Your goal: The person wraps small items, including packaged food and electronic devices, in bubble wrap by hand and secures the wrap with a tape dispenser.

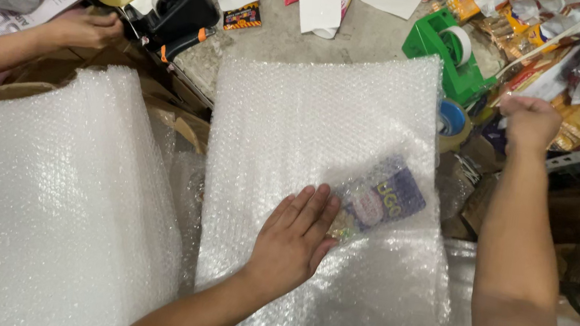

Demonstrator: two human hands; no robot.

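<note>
Near the middle of the scene, a small purple packet (pixel 379 200) lay folded inside a bubble wrap sheet (pixel 323 130). Flat and open, the left hand (pixel 295 241) pressed the wrap down just left of the packet. Far to the right, the right hand (pixel 529 120) was closed in a fist beside a green tape dispenser (pixel 451 54); what it gripped I could not tell. Light, soft and slippery it probably was, best pinned through the wrap over its flat face.
</note>
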